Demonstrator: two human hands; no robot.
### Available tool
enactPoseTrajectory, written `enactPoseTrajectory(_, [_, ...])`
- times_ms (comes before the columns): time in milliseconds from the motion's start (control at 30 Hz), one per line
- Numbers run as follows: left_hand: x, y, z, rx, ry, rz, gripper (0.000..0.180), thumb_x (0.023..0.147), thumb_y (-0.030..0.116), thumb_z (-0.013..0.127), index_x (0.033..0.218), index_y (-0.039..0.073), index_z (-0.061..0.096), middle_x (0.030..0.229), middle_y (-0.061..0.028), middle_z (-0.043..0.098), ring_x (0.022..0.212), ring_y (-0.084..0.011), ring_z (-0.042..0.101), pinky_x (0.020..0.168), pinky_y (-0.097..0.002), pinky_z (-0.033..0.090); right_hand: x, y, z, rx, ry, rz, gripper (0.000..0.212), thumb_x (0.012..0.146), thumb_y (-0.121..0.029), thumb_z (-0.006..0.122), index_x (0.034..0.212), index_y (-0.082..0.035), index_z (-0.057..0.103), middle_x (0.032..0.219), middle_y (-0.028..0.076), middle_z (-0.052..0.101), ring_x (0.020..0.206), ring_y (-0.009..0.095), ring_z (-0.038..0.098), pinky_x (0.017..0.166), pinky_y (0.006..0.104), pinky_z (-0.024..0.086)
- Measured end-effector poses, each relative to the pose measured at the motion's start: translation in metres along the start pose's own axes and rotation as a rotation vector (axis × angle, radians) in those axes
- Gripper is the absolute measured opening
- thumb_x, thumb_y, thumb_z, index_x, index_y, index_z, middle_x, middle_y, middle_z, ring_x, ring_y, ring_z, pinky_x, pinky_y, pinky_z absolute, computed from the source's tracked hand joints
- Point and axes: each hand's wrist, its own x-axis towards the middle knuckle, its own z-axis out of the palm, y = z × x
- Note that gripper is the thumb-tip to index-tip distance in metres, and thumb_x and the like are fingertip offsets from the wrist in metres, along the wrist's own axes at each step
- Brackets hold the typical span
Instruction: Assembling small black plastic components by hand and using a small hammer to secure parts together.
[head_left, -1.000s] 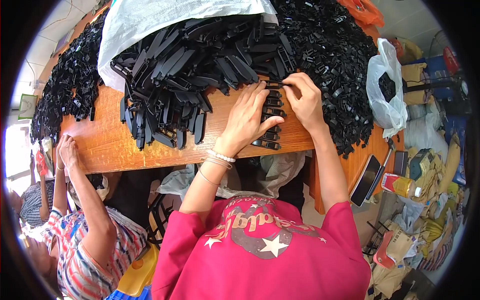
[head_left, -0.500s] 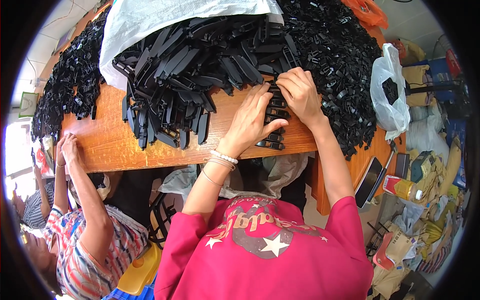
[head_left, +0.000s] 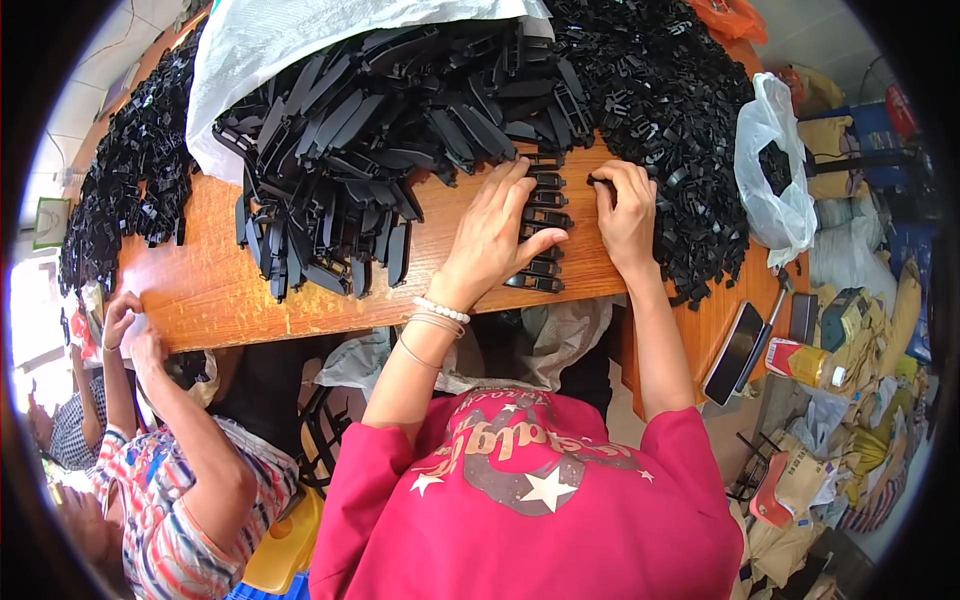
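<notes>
My left hand [head_left: 490, 235] lies flat over a row of black plastic clips [head_left: 545, 218] near the table's front edge. Its fingers are stretched out and the thumb stands apart across the row, whose right ends show beyond the hand. To the right of that row, my right hand [head_left: 626, 215] is raised a little with a small black plastic piece [head_left: 597, 180] pinched at thumb and fingertips. Beyond my left hand spreads a heap of long curved black plastic parts [head_left: 350, 120]. Small black pieces [head_left: 690, 150] are piled beside my right hand.
A white woven sack [head_left: 225, 80] borders the long parts on the wooden table [head_left: 270, 315]. Another small-part pile [head_left: 140, 160] lies left, near a co-worker's hands [head_left: 130, 325]. At right are a clear plastic bag [head_left: 748, 180], a phone [head_left: 735, 352] and a bottle [head_left: 800, 362].
My right hand has moved right, away from the row, and now pinches a small black piece. My left hand stays on the row. The co-worker's hands have moved apart slightly.
</notes>
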Motion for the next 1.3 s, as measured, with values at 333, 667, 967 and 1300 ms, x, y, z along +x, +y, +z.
enactPoseTrajectory(333, [-0.001,-0.001,0.0,-0.011,0.006,0.014,0.065,0.08,0.043,0.072,0.117,-0.005,0.05,0.133,-0.0255,0.049,0.125,-0.0416,0.046,0.105,-0.0464,0.04,0.004,0.005,-0.009,-0.011,-0.038,0.039,0.016,0.078,0.004,0.066,0.095,0.003,0.065,0.098,0.014,0.065,0.092,0.031,0.059,0.083,0.0399,0.046])
enactPoseTrajectory(667, [-0.001,-0.003,0.001,0.0,0.008,0.018,0.064,0.08,0.044,0.072,0.116,-0.005,0.05,0.132,-0.0257,0.049,0.125,-0.0415,0.046,0.105,-0.0462,0.04,0.01,-0.001,-0.006,0.111,-0.061,0.12,0.012,0.076,0.007,0.069,0.087,0.004,0.063,0.088,0.012,0.063,0.078,0.026,0.062,0.07,0.0328,0.051])
enactPoseTrajectory(967, [0.0,-0.002,0.002,-0.011,0.012,0.015,0.064,0.08,0.044,0.072,0.116,-0.005,0.05,0.132,-0.0263,0.049,0.126,-0.0421,0.045,0.105,-0.0461,0.04,0.039,-0.021,0.008,0.253,-0.025,-0.159,0.008,0.075,0.004,0.068,0.082,0.001,0.065,0.084,0.01,0.066,0.08,0.027,0.061,0.073,0.0355,0.05])
enactPoseTrajectory(1300, [-0.001,-0.003,0.002,-0.013,0.014,0.016,0.064,0.079,0.043,0.073,0.114,-0.006,0.051,0.132,-0.027,0.049,0.126,-0.0424,0.046,0.104,-0.0462,0.04,0.04,-0.025,0.016,-0.026,-0.085,-0.289,0.012,0.076,0.003,0.066,0.086,-0.001,0.066,0.085,0.008,0.063,0.083,0.025,0.06,0.074,0.036,0.045])
